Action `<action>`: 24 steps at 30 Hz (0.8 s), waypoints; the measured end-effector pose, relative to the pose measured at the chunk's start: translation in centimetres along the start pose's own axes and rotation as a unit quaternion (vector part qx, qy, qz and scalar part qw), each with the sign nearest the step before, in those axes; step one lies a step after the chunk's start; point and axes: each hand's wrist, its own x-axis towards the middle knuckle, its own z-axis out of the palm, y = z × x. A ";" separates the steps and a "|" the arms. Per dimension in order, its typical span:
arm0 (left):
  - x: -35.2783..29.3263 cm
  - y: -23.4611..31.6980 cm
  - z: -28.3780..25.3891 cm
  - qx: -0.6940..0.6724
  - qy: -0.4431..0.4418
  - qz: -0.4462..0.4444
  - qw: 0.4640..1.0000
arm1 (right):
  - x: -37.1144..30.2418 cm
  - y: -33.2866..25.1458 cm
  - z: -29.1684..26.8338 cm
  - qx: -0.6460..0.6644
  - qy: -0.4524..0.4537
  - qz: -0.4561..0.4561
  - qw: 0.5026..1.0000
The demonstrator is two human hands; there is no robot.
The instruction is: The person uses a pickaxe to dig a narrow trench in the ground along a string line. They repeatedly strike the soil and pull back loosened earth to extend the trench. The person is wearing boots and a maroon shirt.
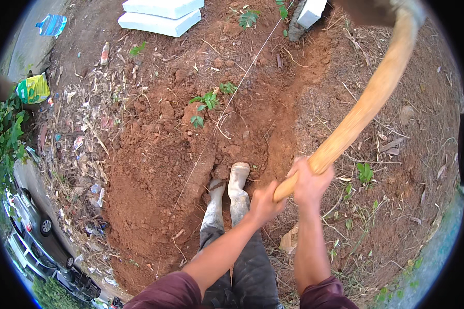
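Both of my hands are closed around the curved wooden handle of a hoe (pixel 368 107). My left hand (pixel 267 204) wraps the butt end, and my right hand (pixel 312 181) grips just above it. The handle rises to the upper right, where the hoe's brown blade (pixel 368 10) is raised, blurred and partly cut off by the picture's edge. Below lies a shallow trench (pixel 281 136) in reddish soil. My white, mud-stained boots (pixel 238 188) stand at its near end.
A thin string (pixel 252 61) runs along the trench's left side, beside loose soil (pixel 154 170) and small green plants (pixel 207 100). White slabs (pixel 162 20) lie at the far left; another white block (pixel 311 13) sits by the trench's far end. Litter and parked cars (pixel 41 226) are at left.
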 end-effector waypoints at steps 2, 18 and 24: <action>10.2 1.1 1.4 -0.012 0.043 0.061 0.997 | 7.3 -2.9 2.4 0.023 -0.034 -0.143 0.989; -17.4 2.1 -4.7 0.013 0.054 -0.253 0.966 | -11.9 6.9 -0.1 -0.210 -0.100 0.123 0.965; 3.7 2.7 -5.2 -0.017 0.058 -0.021 0.998 | -1.0 -4.8 6.5 -0.007 -0.053 -0.060 0.997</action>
